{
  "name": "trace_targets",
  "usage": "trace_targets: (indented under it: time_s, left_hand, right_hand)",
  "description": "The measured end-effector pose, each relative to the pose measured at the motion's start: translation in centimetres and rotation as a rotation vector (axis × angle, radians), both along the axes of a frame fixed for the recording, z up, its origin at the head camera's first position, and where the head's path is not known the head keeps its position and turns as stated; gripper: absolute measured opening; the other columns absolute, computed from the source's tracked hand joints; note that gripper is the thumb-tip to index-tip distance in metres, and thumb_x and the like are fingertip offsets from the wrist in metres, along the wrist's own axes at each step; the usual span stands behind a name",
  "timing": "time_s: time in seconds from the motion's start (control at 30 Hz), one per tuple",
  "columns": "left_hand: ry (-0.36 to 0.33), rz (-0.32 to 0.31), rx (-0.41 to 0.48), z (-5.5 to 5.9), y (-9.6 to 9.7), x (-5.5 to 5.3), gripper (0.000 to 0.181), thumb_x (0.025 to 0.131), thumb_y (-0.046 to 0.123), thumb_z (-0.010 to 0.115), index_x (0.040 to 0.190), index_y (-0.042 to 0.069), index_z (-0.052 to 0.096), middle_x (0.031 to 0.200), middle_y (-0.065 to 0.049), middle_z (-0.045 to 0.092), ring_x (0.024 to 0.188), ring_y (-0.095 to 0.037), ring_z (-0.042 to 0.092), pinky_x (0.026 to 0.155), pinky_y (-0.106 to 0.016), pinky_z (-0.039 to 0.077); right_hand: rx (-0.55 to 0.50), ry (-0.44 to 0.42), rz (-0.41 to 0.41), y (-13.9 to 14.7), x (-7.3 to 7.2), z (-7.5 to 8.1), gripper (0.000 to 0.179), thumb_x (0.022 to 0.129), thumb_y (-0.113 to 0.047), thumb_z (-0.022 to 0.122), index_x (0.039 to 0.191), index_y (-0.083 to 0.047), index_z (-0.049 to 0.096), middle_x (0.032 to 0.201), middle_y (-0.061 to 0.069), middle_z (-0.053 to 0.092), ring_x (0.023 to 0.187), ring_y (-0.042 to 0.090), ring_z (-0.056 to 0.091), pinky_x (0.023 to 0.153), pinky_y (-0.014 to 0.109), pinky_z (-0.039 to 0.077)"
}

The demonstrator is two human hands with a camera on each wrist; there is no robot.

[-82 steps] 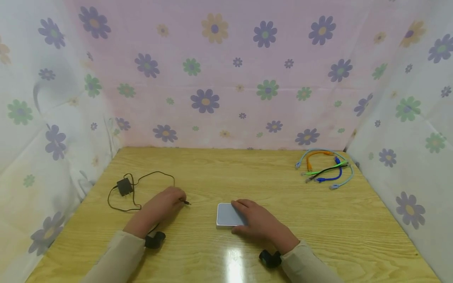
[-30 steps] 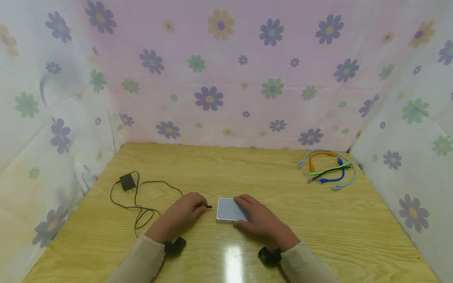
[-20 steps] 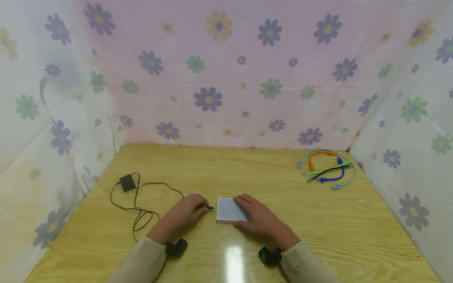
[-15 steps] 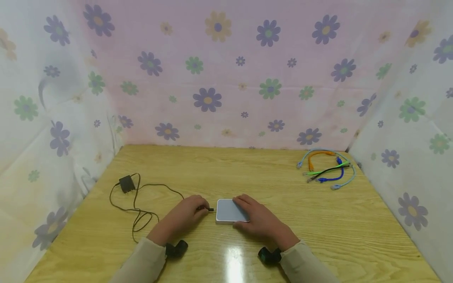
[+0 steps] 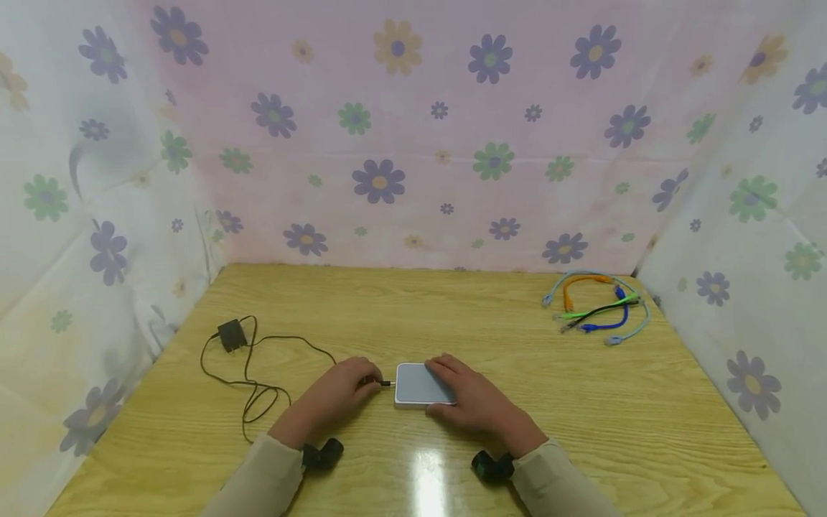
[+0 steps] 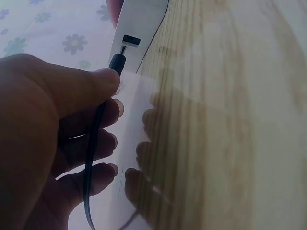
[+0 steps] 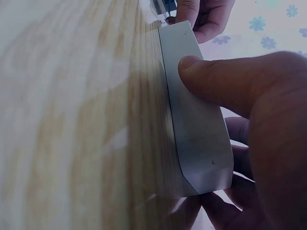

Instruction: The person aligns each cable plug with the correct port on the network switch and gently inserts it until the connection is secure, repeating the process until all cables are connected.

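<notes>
My left hand (image 5: 339, 396) pinches the black barrel plug (image 5: 385, 383) of a power adapter cable between thumb and forefinger. The plug points at the left end of a flat white box with a grey top (image 5: 420, 385). In the left wrist view, the plug's metal tip (image 6: 123, 50) is right by the dark port (image 6: 132, 40) in the box's end face; whether it touches cannot be told. My right hand (image 5: 474, 401) grips the box from the right, with its thumb on the near side (image 7: 196, 120). The black adapter (image 5: 232, 335) lies at left, its cable (image 5: 258, 388) looped on the table.
Several short network cables (image 5: 597, 307) in light blue, orange, green, black and blue lie at the back right of the wooden table (image 5: 413, 309). Flowered cloth (image 5: 420, 143) encloses the back and both sides.
My left hand has carried the plug rightward from near the adapter to the box's left end, drawing the cable along. Over the last half second little has moved. My right hand stays on the box.
</notes>
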State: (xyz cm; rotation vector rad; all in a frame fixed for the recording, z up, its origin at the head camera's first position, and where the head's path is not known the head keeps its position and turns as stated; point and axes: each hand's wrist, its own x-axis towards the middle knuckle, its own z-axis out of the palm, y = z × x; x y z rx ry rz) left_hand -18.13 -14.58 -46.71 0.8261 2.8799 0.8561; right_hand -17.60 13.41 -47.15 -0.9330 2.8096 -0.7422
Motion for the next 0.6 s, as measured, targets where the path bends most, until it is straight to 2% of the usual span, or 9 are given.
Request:
trace_targets:
  time_s: [0.6]
  left_hand:
    - [-0.08, 0.006, 0.02, -0.23, -0.22, 0.15, 0.008, 0.096, 0.022, 0.061, 0.096, 0.024, 0.068, 0.091, 0.016, 0.061, 0.082, -0.002, 0.054, 0.075, -0.028, 0.048]
  right_hand:
    - [-0.002, -0.006, 0.007, -0.03, 0.04, 0.03, 0.073, 0.088, -0.043, 0.068, 0.149, -0.014, 0.039, 0.151, 0.004, 0.041, 0.143, 0.029, 0.033, 0.106, 0.046, 0.04]
